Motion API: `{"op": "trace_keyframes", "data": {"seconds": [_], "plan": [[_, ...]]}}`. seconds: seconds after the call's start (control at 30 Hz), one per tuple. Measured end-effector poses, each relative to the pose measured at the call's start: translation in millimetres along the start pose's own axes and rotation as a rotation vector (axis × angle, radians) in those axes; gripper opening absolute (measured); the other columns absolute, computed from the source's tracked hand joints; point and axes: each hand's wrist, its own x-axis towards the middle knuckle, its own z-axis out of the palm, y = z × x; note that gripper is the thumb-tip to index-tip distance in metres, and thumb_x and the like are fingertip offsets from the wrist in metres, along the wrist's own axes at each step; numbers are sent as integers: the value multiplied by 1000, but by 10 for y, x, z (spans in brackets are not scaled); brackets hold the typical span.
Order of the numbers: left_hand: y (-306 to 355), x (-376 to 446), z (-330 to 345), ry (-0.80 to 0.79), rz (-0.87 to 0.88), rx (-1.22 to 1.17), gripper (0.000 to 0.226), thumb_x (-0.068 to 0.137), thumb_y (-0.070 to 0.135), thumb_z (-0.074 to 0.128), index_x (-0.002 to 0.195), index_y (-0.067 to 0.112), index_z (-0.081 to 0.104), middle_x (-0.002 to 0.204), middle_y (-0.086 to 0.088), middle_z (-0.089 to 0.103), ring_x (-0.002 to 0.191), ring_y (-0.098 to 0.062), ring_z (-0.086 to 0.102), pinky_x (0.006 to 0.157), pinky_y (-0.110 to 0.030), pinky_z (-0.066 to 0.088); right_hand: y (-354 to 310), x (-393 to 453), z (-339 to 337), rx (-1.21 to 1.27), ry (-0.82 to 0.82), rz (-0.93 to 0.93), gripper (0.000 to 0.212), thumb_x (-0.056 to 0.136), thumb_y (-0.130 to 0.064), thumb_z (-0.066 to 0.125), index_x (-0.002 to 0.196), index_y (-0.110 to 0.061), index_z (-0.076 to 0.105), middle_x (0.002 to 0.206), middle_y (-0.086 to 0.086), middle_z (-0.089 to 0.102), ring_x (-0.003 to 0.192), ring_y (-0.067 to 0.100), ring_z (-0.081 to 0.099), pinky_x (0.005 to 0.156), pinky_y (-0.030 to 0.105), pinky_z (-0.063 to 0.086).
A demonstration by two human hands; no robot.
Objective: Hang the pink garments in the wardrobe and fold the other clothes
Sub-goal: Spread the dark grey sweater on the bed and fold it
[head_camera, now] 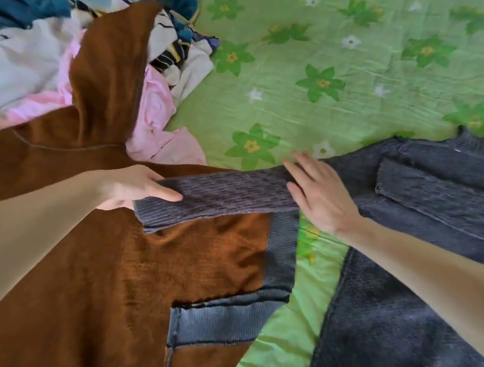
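Observation:
A dark grey knit sweater [421,202] lies on the bed at the right, its sleeve [222,197] stretched leftward over a brown fleece hoodie [105,274]. My left hand [131,186] pinches the sleeve's cuff end, thumb on top. Flat, with straight fingers, my right hand [317,193] presses where the sleeve meets the sweater's body. The hoodie is spread at the left, its hood pointing up, with grey ribbed hem and cuff. Pink garments [159,123] lie bunched behind the hoodie, partly hidden by it.
A heap of mixed clothes [32,54], white, striped and teal, fills the top left corner. The green flowered bedsheet [341,66] covers the bed; its upper right part shows bare sheet.

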Motion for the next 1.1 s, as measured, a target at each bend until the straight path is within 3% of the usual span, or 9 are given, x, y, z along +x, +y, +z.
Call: {"op": "trace_keyframes", "data": {"seconds": [0.13, 0.37, 0.5, 0.63, 0.83, 0.9, 0.97, 1.03, 1.1], "plan": [[-144, -22, -80, 43, -18, -65, 33, 85, 16, 83, 116, 5, 76, 103, -14, 80, 94, -26, 79, 91, -42, 61, -203, 0, 201, 27, -253, 121, 69, 106, -64, 8, 167, -32, 3, 174, -6, 2, 161, 17, -2, 129, 44, 0], [116, -33, 343, 150, 190, -310, 31, 89, 10, 79, 120, 10, 75, 109, -9, 80, 105, -26, 77, 96, -46, 59, -400, -44, 46, 184, -206, 96, 78, 106, -60, 32, 167, -26, -3, 175, -5, -5, 160, 12, -10, 130, 47, 1], [509, -27, 738, 147, 286, -382, 33, 87, 15, 83, 117, 6, 74, 108, -12, 80, 99, -24, 78, 78, -32, 63, -773, -165, -74, 472, -101, -57, 99, 96, -50, 66, 167, -22, 4, 172, -1, 19, 159, 14, 16, 129, 43, 18], [847, -112, 1202, 147, 423, -318, 10, 92, 12, 77, 102, 11, 78, 98, -12, 81, 88, -18, 78, 76, -26, 64, -1020, -236, -122, 887, 163, 224, 93, 93, -26, 77, 164, -20, 17, 139, -3, 64, 125, 7, 64, 104, 26, 51], [1175, -251, 1918, 207, 685, -167, 35, 107, 38, 56, 105, 10, 77, 98, -7, 79, 93, -9, 73, 84, -31, 55, -670, -404, -396, 1208, 304, 514, 58, 102, -9, 52, 157, -22, 36, 143, -2, 60, 130, 15, 59, 111, 49, 48], [1277, -314, 2171, 242, 799, -152, 27, 109, 34, 53, 111, 18, 75, 108, 5, 75, 98, 5, 68, 78, -16, 50, -485, -501, -590, 1308, 295, 548, 52, 109, -16, 43, 159, -25, 32, 148, 0, 57, 132, 18, 60, 109, 46, 51], [1359, -319, 2421, 283, 907, -66, 35, 109, 38, 52, 132, 17, 68, 128, 6, 67, 113, 12, 60, 92, -10, 47, -248, -611, -821, 1347, 374, 629, 32, 113, -22, 39, 141, -15, 53, 122, -1, 73, 109, 7, 71, 88, 27, 60], [1416, -196, 2675, 389, 1056, 179, 59, 105, 52, 46, 152, 18, 53, 152, 2, 55, 139, -1, 47, 116, -17, 34, 17, -741, -1101, 1374, 516, 724, 28, 113, -26, 40, 105, -19, 66, 79, -12, 76, 79, 1, 73, 69, 21, 59], [1481, -55, 2912, 437, 1142, 386, 67, 105, 54, 45, 162, 20, 37, 166, -1, 38, 154, -13, 31, 126, -25, 21, 333, -892, -1319, 1394, 619, 788, 22, 112, -27, 45, 101, -25, 65, 81, -11, 77, 84, 10, 76, 65, 26, 61]]}}
